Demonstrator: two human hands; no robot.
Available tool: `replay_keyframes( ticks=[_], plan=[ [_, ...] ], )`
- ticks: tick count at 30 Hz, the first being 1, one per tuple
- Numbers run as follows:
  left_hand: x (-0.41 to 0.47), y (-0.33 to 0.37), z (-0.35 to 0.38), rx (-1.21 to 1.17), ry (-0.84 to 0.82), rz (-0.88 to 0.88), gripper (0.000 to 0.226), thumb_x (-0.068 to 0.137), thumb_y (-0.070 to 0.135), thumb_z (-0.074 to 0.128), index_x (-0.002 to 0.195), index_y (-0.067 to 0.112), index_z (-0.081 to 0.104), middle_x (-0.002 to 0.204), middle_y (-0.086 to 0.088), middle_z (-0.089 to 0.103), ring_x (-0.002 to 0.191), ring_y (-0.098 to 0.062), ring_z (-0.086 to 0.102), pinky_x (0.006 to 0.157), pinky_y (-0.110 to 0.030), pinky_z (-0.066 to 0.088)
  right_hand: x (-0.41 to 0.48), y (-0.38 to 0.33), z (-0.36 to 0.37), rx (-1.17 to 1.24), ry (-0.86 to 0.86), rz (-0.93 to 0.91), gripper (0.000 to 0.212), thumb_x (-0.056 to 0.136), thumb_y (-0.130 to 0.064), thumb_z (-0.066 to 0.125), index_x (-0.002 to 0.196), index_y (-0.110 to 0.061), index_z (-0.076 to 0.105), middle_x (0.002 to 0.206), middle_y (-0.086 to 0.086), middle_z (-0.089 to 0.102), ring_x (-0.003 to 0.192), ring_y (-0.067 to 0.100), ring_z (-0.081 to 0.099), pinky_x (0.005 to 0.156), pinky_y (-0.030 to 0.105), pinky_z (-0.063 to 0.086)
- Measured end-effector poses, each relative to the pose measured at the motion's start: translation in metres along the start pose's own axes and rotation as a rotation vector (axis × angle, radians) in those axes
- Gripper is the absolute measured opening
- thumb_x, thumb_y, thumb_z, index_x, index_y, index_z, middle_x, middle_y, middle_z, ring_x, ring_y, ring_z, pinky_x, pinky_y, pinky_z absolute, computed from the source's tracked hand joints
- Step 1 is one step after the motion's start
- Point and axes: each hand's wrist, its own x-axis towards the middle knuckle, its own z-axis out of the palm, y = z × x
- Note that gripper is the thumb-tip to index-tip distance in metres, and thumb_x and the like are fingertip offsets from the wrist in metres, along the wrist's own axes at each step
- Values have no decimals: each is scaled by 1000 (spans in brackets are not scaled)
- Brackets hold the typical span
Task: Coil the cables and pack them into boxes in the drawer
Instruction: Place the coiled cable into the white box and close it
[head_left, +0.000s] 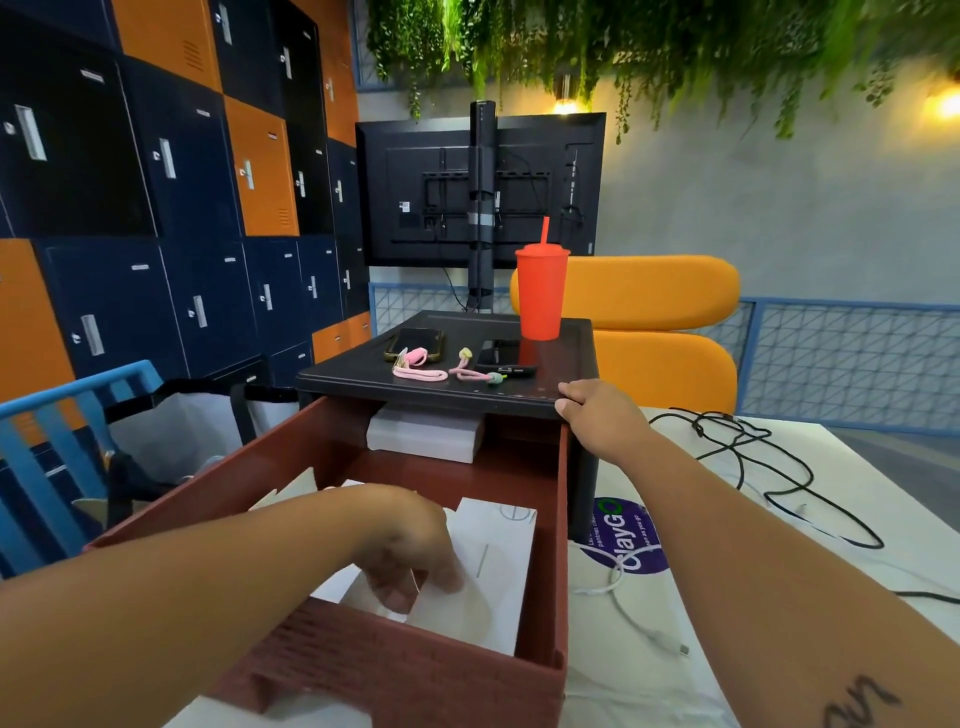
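A red-brown drawer (558, 519) is pulled out of a black cabinet (582, 405). Inside lie white boxes: a large one (498, 561) at the right, another (421, 434) at the back. My left hand (410, 551) reaches down into the drawer, its fingers curled on the edge of the large white box; whether it grips the box is unclear. My right hand (592, 410) rests on the front right corner of the cabinet top. A black cable (748, 457) lies tangled on the white table at the right. A white cable (634, 613) lies beside the drawer.
On the cabinet top stand a red tumbler with a straw (541, 291), two phones (415, 343) and pink straps (421, 371). A purple sticker (628, 535) marks the table. An orange chair (665, 332) is behind, a blue chair (47, 431) at the left.
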Motion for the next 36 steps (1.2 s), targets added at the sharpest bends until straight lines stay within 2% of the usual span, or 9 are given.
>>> replay_keyframes(
  ticks=[2, 5, 8, 14, 20, 26, 29, 33, 36],
  plan=[
    [-2, -2, -2, -51, 26, 6, 10, 93, 11, 55, 93, 3, 60, 80, -8, 64, 56, -14, 60, 60, -24, 52, 1, 1, 0, -12, -8, -3, 42, 99, -24, 40, 139, -12, 42, 149, 6, 34, 137, 23, 31, 109, 31, 25],
    [-10, -4, -8, -141, 87, 44, 27, 91, 13, 57, 114, -1, 59, 103, -14, 68, 86, -22, 67, 83, -33, 56, 1, 1, -1, -21, -19, -8, 42, 99, -25, 39, 139, -12, 41, 150, 7, 33, 137, 23, 30, 110, 31, 24],
    [-29, 0, -13, -247, 147, 140, 24, 90, 8, 56, 111, -4, 62, 115, -21, 64, 102, -30, 64, 93, -46, 51, -2, -1, -4, -10, -50, 1, 45, 99, -29, 38, 140, -11, 39, 151, 7, 31, 139, 22, 28, 111, 30, 22],
    [-82, 13, -25, 240, 659, 320, 13, 91, 17, 52, 98, 16, 63, 92, 4, 57, 84, -14, 52, 63, -21, 39, -27, -23, -31, 284, -202, 115, 57, 97, -50, 30, 143, -17, 34, 151, 5, 30, 137, 24, 29, 109, 36, 23],
    [-116, 28, -25, 145, 905, 553, 17, 94, 18, 51, 98, 30, 62, 85, 19, 56, 77, 1, 52, 62, -11, 39, -72, -44, -73, 831, -281, -156, 33, 79, -50, 47, 105, -34, 61, 108, -10, 69, 102, 11, 65, 94, 35, 49],
    [-122, 62, 8, -33, 1092, 781, 16, 94, 18, 50, 92, 27, 63, 82, 17, 56, 77, 2, 50, 59, -8, 35, -112, -25, -105, 884, 3, -159, 29, 86, -37, 57, 113, -26, 58, 100, -6, 72, 92, 13, 68, 75, 27, 56],
    [-117, 81, 38, -183, 1266, 893, 21, 88, 22, 58, 109, 25, 62, 106, 11, 48, 104, -9, 46, 83, -13, 29, -143, -6, -121, 962, 173, -73, 21, 89, -32, 51, 105, -23, 61, 90, -8, 73, 84, 10, 69, 70, 24, 56],
    [-115, 106, 94, -458, 1160, 1033, 52, 85, 26, 54, 136, 24, 42, 143, 5, 26, 133, -6, 23, 101, -1, 10, -192, 24, -139, 1078, 262, 88, 30, 83, -41, 50, 98, -19, 65, 90, -2, 74, 83, 13, 70, 73, 34, 57],
    [-112, 124, 135, -541, 996, 1023, 57, 90, 23, 52, 143, 29, 30, 153, 11, 10, 139, 1, 8, 90, 10, -2, -234, 44, -149, 1059, 340, 256, 35, 79, -44, 56, 98, -15, 65, 89, 5, 74, 73, 13, 71, 66, 32, 59]
  ],
)
